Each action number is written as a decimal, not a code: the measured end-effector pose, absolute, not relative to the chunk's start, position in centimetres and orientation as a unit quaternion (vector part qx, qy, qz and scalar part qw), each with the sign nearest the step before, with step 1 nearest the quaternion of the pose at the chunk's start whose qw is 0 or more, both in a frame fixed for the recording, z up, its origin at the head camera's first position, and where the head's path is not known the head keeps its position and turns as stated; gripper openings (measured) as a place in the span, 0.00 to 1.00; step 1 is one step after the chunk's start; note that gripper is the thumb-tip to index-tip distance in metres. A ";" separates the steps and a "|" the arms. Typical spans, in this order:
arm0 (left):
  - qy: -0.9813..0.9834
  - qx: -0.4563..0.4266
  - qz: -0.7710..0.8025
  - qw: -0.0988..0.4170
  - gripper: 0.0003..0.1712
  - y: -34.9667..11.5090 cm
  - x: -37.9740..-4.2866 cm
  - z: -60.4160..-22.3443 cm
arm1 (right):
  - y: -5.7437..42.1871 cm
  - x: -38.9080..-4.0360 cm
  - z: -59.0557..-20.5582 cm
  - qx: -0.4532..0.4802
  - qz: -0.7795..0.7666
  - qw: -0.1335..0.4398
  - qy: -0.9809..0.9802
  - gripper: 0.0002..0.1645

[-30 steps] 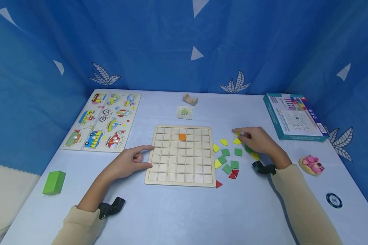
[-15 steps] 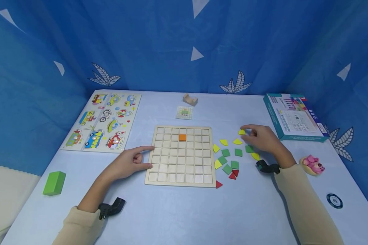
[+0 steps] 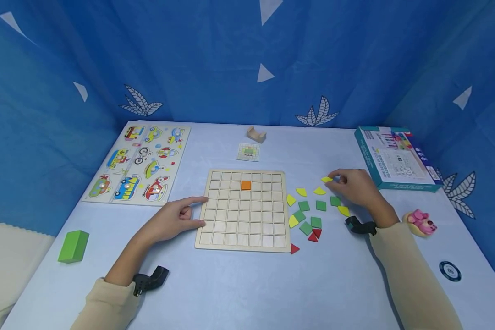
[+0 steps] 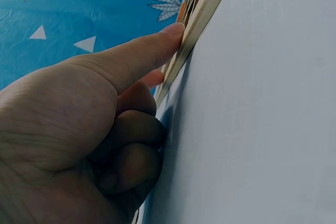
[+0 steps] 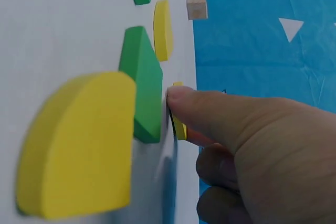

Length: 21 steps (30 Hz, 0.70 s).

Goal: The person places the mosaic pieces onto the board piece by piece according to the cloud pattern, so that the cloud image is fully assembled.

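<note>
My left hand (image 3: 173,219) rests with index finger and thumb against the left edge of a wooden grid board (image 3: 243,249); its other fingers are curled under. In the left wrist view the thumb (image 4: 152,48) touches the board's side (image 4: 191,43). One orange square tile (image 3: 245,185) lies in a cell near the top of the board. Beyond the board's right side, my right hand (image 3: 352,185) pinches a yellow quarter-circle piece (image 3: 326,179) between thumb and index finger. Around it lie several yellow quarter-circle pieces (image 3: 319,191), green squares (image 3: 321,206) and red triangles (image 3: 294,249).
A small pattern card (image 3: 248,152) and a wooden card stand (image 3: 256,135) lie behind the board. A vehicle puzzle (image 3: 140,160) is at left, above a green block (image 3: 73,246). At right are a box (image 3: 400,158), a pink bear figure (image 3: 420,222) and a round chip (image 3: 450,271).
My right hand has shifted a little to the right, and the yellow quarter-circle piece at its fingertips has moved slightly right with it. The left hand and the board have stayed in place.
</note>
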<state>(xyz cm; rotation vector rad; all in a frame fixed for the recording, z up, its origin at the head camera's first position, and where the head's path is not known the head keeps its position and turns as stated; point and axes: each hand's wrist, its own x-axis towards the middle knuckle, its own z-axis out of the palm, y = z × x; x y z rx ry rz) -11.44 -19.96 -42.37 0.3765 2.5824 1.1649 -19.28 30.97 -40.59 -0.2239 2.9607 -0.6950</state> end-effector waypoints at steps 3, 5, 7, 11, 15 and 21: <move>0.895 0.130 0.402 0.142 0.38 -19.9 -11.5 -42.3 | 30.6 -19.1 -40.3 -0.065 -0.223 0.045 0.971 0.26; 0.896 0.129 0.401 0.142 0.38 -19.9 -11.6 -42.3 | 30.2 -18.9 -40.1 -0.064 -0.223 0.035 0.972 0.27; 0.897 0.129 0.399 0.140 0.38 -19.9 -11.5 -42.2 | 29.6 -18.7 -39.9 -0.067 -0.222 0.020 0.972 0.27; 0.898 0.128 0.397 0.138 0.38 -19.9 -11.4 -42.2 | 27.9 -18.2 -39.7 -0.083 -0.220 -0.011 0.972 0.26; 0.896 0.127 0.401 0.140 0.38 -20.0 -11.2 -42.4 | 26.1 -17.4 -39.6 -0.098 -0.227 -0.034 0.968 0.26; 0.897 0.129 0.399 0.137 0.37 -19.8 -11.3 -42.4 | 23.6 -16.8 -39.4 -0.110 -0.246 -0.072 0.960 0.25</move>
